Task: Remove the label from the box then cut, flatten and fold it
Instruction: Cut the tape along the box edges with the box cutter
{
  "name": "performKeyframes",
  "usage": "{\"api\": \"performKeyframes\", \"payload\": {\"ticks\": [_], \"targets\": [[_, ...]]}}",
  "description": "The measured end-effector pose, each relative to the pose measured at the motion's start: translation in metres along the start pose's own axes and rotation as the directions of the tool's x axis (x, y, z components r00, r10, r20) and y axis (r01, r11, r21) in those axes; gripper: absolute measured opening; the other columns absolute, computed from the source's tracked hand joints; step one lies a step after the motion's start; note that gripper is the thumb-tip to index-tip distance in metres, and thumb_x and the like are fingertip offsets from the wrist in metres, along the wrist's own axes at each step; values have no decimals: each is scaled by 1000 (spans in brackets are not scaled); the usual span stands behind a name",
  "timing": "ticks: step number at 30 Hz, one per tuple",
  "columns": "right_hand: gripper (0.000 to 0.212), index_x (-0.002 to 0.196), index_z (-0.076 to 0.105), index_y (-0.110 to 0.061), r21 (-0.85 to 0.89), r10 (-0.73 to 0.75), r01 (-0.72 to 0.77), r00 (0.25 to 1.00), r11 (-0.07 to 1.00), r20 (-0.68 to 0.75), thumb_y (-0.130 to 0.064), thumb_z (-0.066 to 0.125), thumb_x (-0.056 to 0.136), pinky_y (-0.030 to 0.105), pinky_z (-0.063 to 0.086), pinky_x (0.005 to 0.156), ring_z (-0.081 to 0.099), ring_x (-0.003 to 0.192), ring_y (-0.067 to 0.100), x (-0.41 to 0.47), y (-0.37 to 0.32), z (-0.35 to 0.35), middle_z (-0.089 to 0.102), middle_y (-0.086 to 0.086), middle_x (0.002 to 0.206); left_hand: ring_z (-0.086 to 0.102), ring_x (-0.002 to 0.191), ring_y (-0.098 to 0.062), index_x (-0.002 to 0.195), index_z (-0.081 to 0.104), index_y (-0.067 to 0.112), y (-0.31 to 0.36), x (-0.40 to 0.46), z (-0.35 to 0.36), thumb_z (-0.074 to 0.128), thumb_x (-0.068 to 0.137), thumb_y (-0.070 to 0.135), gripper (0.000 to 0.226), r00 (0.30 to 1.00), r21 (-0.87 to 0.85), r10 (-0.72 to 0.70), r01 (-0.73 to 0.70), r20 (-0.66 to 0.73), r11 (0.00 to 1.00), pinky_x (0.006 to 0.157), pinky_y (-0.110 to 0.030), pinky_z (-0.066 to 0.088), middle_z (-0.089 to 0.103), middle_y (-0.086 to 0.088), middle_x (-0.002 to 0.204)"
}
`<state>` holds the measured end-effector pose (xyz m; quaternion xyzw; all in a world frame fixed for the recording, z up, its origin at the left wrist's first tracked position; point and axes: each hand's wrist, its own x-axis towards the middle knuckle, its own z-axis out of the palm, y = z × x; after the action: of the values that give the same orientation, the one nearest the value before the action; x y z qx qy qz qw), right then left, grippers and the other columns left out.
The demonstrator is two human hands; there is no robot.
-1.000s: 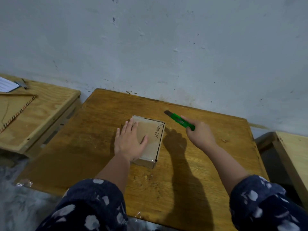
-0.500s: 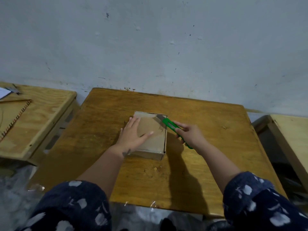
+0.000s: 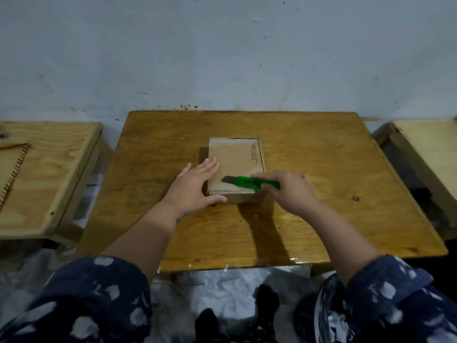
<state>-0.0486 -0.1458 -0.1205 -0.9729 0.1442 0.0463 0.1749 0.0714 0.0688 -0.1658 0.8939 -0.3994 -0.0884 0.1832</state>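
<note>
A small brown cardboard box [image 3: 235, 157] lies flat in the middle of the wooden table [image 3: 321, 194], with handwriting along its right edge. My left hand [image 3: 195, 186] presses flat on the box's near left corner, fingers spread over the top and thumb along the front side. My right hand [image 3: 289, 191] grips a green utility knife [image 3: 249, 183] at the box's near right corner. The knife lies nearly level and points left, its blade tip resting on the box top close to the front edge.
A second wooden table [image 3: 49, 174] stands at the left with a spiral-bound board [image 3: 12, 169] on it. Another table [image 3: 430, 154] stands at the right. A pale wall rises right behind. Crumpled plastic sheeting [image 3: 222, 288] covers the floor under the near edge.
My right hand brought the knife from beyond the box's right side to over its near edge, blade now pointing left. My left hand slid toward the near left corner. The view shifted.
</note>
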Motion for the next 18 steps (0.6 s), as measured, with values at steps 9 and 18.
{"api": "performKeyframes", "payload": {"ticks": [9,18], "targets": [[37,127,53,-43,-28,-196,195,974,980,-112,-26,50,95,38,41,77,55,99,20,-17,-9,20,61,-4,101,8,146,-8,152,17,21,1,-1,7,59,79,62,94,999,-4,10,-11,-50,1000,120,-41,4,12,7,159],[36,125,56,-42,-162,-283,258,945,952,-161,-25,50,94,34,24,69,53,95,20,-18,-16,11,60,-4,98,7,146,-9,152,12,20,2,-1,7,52,82,66,93,999,77,18,-16,-31,997,120,-42,3,8,6,160]]}}
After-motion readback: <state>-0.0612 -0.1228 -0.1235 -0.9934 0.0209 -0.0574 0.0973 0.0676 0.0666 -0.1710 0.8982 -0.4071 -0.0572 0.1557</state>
